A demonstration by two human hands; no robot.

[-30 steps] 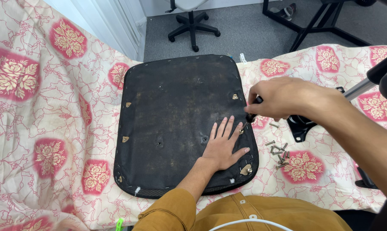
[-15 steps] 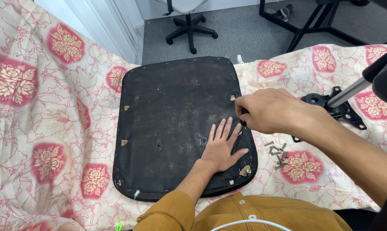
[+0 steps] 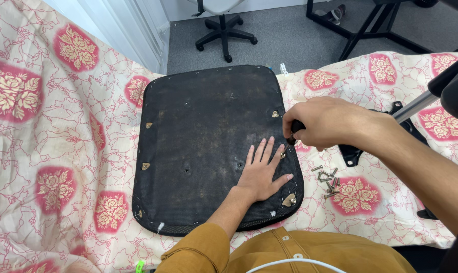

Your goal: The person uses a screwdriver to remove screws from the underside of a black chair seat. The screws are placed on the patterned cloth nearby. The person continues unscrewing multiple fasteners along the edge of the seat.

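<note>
Both hands are seen over a black seat cushion (image 3: 209,146) that is laid upside down on a floral cloth (image 3: 52,151) of cream and pink. Left hand (image 3: 262,172) is pressed flat on the cushion's underside near its right edge, fingers spread and pointing away from the person. Right hand (image 3: 317,121) is closed around the dark handle of a screwdriver (image 3: 291,137), whose tip is set down at a small metal fitting (image 3: 283,154) on the cushion, just beside the left index finger. Right of the cushion, a loose heap of screws (image 3: 327,179) is scattered on the cloth, near the right forearm. A black metal bracket (image 3: 351,154) is partly hidden behind that arm. An office chair base (image 3: 224,33) is seen on the grey floor beyond the table.
</note>
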